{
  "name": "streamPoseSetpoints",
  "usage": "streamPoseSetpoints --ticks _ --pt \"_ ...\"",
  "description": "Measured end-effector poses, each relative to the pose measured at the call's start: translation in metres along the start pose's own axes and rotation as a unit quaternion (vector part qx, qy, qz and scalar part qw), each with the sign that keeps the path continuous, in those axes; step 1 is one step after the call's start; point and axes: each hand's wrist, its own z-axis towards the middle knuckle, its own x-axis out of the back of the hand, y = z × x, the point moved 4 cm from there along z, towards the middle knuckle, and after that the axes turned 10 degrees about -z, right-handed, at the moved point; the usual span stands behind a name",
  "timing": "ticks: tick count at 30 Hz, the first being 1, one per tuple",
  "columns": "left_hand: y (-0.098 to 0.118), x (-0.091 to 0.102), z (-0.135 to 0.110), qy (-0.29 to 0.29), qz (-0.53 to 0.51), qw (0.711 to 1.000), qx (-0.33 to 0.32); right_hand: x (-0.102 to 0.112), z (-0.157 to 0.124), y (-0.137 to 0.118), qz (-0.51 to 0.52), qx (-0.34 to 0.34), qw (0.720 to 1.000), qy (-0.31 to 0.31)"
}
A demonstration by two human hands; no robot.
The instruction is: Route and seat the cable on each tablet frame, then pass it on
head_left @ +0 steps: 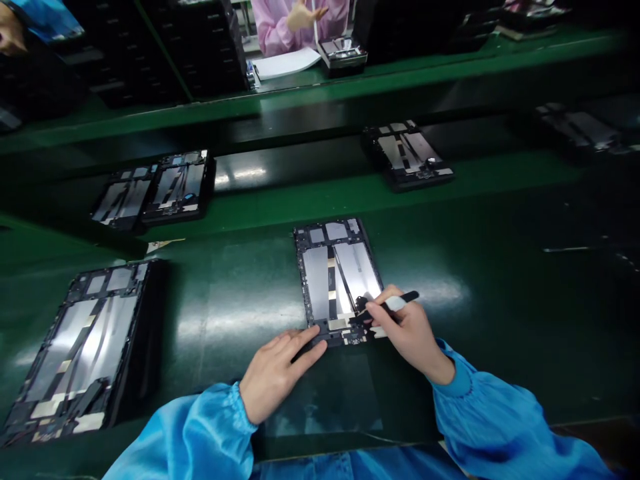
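An opened tablet (315,273) lies on the green bench in front of me, its silver inner plates, dark ribbon cables and small circuit boards exposed. My left hand (280,370) rests at its lower left corner, with the fingers stretched out and the fingertips touching the frame. Over the lower right part, my right hand (407,333) pinches slim black tweezers (411,296). Their tip points down at the connector area by the bottom edge, where my fingers partly hide the parts. A white patch shows beside the tweezers at my fingers; I cannot tell what it is.
A stack of opened tablets (95,333) stands at the left. More tablets (177,183) sit on the strip behind, along with one tablet (413,153) at the right. Beyond the raised green ledge (300,97) are black stacked trays (200,53) and a person in pink (275,27).
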Motion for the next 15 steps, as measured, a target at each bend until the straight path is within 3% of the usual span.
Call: streamPoseSetpoints --ticks 4,7,9,13,15 --pt "0.006 0.002 0.015 0.027 0.019 0.999 -0.029 0.007 -0.001 0.01 0.048 -0.017 0.988 0.147" --pt "0.001 -0.008 0.054 -0.003 0.049 0.999 -0.024 0.013 -0.004 0.022 0.086 -0.052 0.968 0.23" --pt "-0.024 -0.011 0.092 0.001 0.056 0.998 0.024 0.015 -0.005 0.031 0.11 -0.083 0.955 0.263" --pt "-0.108 0.001 0.166 0.094 0.068 0.983 0.142 0.011 0.0 0.041 0.125 -0.106 0.959 0.229" --pt "-0.15 0.014 0.19 0.149 0.063 0.969 0.188 0.008 0.002 0.042 0.11 -0.118 0.964 0.213"
